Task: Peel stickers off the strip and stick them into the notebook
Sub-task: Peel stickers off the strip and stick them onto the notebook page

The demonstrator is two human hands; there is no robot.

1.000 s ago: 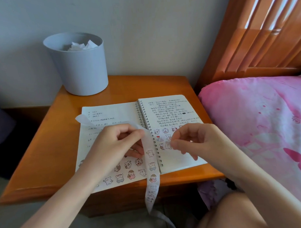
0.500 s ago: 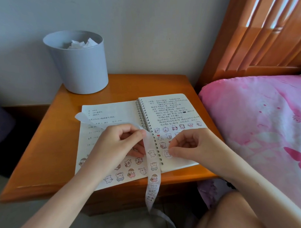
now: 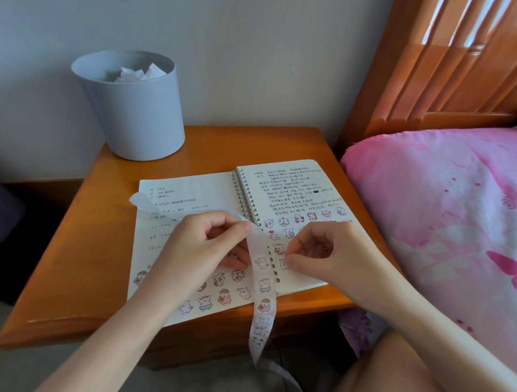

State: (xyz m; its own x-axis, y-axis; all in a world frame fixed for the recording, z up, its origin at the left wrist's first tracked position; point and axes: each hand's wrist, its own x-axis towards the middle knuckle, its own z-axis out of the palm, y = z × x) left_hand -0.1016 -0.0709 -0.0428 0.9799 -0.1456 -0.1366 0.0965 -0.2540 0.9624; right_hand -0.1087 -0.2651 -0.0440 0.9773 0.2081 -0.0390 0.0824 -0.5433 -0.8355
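Note:
A spiral notebook (image 3: pixel 204 192) lies open on the wooden nightstand (image 3: pixel 86 260), with handwriting and rows of small bear stickers on both pages. My left hand (image 3: pixel 200 247) pinches a long white sticker strip (image 3: pixel 263 283) above the spine. The strip's printed end hangs over the table's front edge, and its bare end curls back over the left page. My right hand (image 3: pixel 326 252) rests low on the right page, fingers curled, thumb and fingertip pinched on a pale bear sticker (image 3: pixel 283 264) that touches the paper.
A grey bin (image 3: pixel 134 112) holding crumpled white paper stands at the back left of the nightstand. A pink bedspread (image 3: pixel 442 218) and a slatted wooden headboard (image 3: pixel 451 57) sit close on the right. My bare knee is below the table edge.
My right hand has carried the sticker down and toward me, from above the page's sticker rows onto the lower part of the right page. My left hand and the strip have hardly moved.

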